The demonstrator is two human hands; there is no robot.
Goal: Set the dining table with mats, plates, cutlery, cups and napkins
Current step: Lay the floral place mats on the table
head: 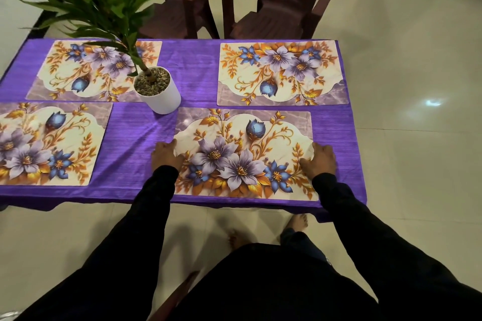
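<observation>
I see four floral mats on the purple cloth point(146, 135) that covers the surface. I take the white pot point(159, 91) with its green plant point(86, 0) as my landmark; it stands near the middle of the cloth.

The near right mat point(245, 154) lies just right of the pot and toward me, its far left corner close beside the pot's base. Both my hands are on this mat. My left hand point(167, 155) rests over the mat's left edge, fingers fairly straight and spread, partly on the cloth. My right hand point(319, 160) rests over the right edge, fingers lightly bent and pointing down onto mat and cloth. Neither grip closes round anything that I can see; both lie flat and relaxed, pressing the mat. I cannot tell whether any fingertip is tucked under an edge.

The far right mat point(283, 73) lies right of the pot and beyond it. The far left mat point(78, 73) lies left of the pot, its right part hidden behind pot and leaves. The near left mat point(49, 143) lies left of the pot, toward me, cut off by the frame edge.

Two dark chairs point(276, 0) stand beyond the surface on the tiled floor point(417, 86).
</observation>
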